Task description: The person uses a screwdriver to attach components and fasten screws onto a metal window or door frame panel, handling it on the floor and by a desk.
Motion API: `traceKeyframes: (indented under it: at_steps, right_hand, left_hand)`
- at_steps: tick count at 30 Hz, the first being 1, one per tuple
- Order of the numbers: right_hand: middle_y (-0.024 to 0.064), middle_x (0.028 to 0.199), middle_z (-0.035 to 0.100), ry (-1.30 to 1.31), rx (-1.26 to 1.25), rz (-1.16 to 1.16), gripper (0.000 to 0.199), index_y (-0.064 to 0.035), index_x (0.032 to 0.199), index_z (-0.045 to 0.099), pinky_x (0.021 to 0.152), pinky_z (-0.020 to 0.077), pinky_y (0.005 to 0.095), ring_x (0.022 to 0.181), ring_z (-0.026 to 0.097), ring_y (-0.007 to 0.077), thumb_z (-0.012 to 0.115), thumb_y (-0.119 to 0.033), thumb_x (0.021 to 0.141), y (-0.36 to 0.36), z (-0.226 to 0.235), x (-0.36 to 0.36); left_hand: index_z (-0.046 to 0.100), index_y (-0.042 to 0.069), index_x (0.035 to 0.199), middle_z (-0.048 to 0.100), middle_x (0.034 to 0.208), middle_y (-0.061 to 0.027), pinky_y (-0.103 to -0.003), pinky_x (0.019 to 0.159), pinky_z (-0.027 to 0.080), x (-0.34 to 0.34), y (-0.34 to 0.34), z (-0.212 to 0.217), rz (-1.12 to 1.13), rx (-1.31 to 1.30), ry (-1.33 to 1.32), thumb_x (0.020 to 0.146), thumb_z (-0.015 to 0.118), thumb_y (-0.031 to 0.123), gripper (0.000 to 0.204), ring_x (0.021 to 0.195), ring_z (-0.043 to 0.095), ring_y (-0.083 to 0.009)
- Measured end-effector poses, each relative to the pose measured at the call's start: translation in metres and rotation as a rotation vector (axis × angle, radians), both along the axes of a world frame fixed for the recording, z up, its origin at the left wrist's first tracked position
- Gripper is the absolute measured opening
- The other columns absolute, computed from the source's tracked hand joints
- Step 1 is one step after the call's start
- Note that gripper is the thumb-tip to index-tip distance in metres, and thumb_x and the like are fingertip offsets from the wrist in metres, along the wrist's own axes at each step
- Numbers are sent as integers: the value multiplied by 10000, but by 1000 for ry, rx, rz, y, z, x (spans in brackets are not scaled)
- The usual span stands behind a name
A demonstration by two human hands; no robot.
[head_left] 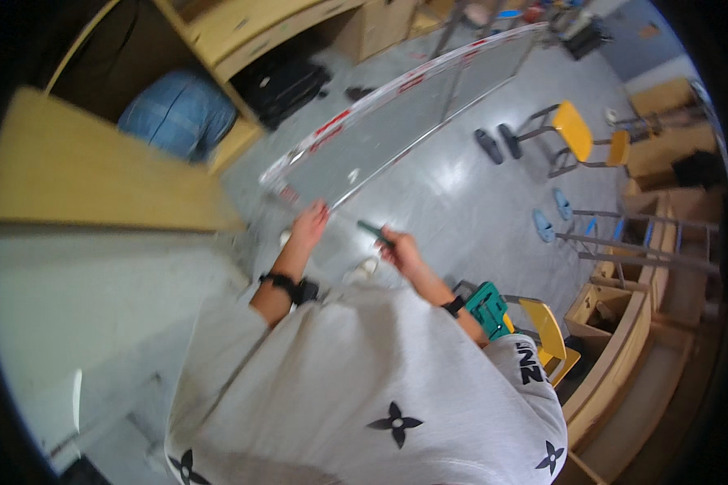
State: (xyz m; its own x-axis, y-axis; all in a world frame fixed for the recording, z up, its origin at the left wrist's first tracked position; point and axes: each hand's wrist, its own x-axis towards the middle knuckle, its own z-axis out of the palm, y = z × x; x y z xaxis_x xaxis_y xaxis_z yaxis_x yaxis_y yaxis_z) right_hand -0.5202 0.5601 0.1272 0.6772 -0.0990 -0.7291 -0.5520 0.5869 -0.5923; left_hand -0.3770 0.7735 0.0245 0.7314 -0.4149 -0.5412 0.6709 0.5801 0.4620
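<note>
A long framed panel point(396, 87), its see-through middle bordered by white film with red markings, slants from in front of me toward the far right. My left hand point(310, 224) is at its near end, the fingers closed around the corner of the frame. To the right, my right hand point(400, 249) grips a slim dark green tool point(370, 230) that points up and left toward the frame. The tool's tip is too blurred to tell its exact kind. A gap separates the two hands.
On the left are a wooden cupboard with a blue bundle point(178, 115) and a black bag point(281, 87). A yellow chair point(572, 133), dark slippers point(488, 146), blue slippers point(543, 225) and a ladder point(647, 252) lie right. A green case point(487, 305) sits beside my right arm.
</note>
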Motion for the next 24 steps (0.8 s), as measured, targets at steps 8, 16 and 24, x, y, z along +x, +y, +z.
traceKeyframes:
  at_steps: [8,16,24]
  right_hand:
    - [28,676,581,-93,-152,214,271,-11,962,575,416,345,218,459,471,84,536,-275,911,54,9,41]
    - [38,654,552,-55,-138,227,231,25,953,586,416,335,231,447,442,89,536,-194,895,82,9,48]
    - [21,648,557,-15,-94,201,228,-2,928,594,425,350,218,459,458,86,536,-221,902,102,9,71]
  left_hand:
    - [528,32,1025,583,958,-71,-326,893,474,-5,-5,-13,222,-65,163,830,614,31,214,936,578,-215]
    - [536,11,933,582,937,-93,-352,891,486,32,42,-11,405,-146,205,852,576,7,90,938,573,-237]
    - [551,-2,976,569,986,-98,-309,920,470,54,68,-3,294,-119,202,895,551,91,123,997,552,-203]
